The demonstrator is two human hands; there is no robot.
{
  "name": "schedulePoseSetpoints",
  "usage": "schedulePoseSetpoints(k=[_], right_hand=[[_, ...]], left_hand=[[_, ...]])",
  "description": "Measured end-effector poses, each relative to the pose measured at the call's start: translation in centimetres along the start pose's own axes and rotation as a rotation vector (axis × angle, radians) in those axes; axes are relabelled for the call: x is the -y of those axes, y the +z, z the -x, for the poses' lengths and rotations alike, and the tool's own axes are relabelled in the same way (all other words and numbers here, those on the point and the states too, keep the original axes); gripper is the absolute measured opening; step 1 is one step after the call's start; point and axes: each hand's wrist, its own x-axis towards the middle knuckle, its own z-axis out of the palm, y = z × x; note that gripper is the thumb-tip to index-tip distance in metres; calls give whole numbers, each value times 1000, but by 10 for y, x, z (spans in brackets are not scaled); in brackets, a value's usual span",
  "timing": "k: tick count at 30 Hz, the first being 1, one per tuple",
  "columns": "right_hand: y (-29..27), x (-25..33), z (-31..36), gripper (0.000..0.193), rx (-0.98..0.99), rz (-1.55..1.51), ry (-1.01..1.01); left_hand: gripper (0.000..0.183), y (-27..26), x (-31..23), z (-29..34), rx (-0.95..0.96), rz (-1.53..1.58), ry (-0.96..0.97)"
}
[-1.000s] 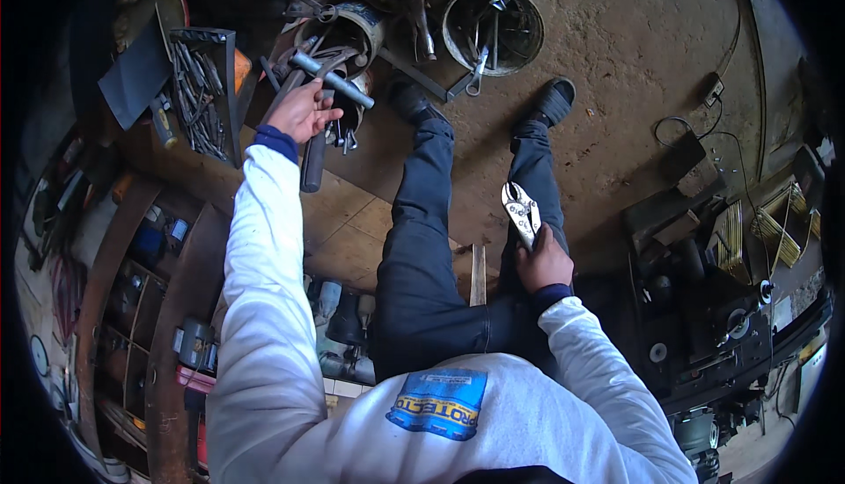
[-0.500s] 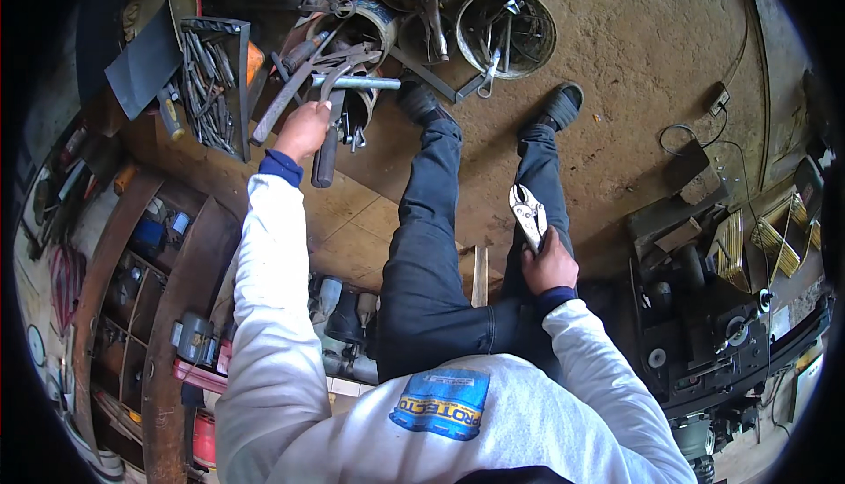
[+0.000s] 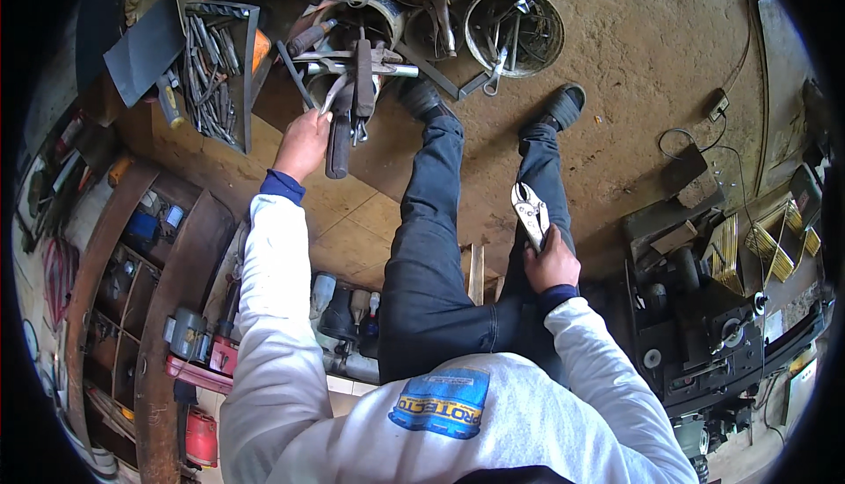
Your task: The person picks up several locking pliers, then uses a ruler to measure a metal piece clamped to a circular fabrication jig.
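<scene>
My right hand [image 3: 553, 261] grips a pair of silver locking pliers [image 3: 531, 216], jaws pointing away from me above my right leg. At the far left, my left hand [image 3: 304, 143] is closed at the end of a curved grey metal tool [image 3: 334, 94] in a heap of hand tools; the tool's far part is hidden among the others. Beside these fingers lies a dark, thick handle [image 3: 338, 148]. A flat brown bar [image 3: 363, 79] stands across the heap, over a shiny metal tube [image 3: 400, 70]. Behind them is a bucket [image 3: 393, 16] of tools.
An open metal box [image 3: 248, 70] of drill bits and rods stands left of the heap. Another bucket [image 3: 556, 22] holds wrenches. A wooden compartment shelf [image 3: 163, 326] is at my left, a dark machine [image 3: 704, 334] at my right. A cable [image 3: 746, 194] runs along the right floor.
The flat brown bar has shifted from left of my left hand to its right, across the heap. My left hand has moved slightly nearer me. The pliers stay in my right hand.
</scene>
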Motion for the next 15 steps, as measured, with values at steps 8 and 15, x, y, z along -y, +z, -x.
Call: schedulePoseSetpoints(k=[8,15], right_hand=[[1,-1,0,60,-1,-1,7],[3,-4,1,61,-11,-9,2]], left_hand=[[29,3,5,3,-41,4,41],[28,-1,2,5,-31,-18,45]])
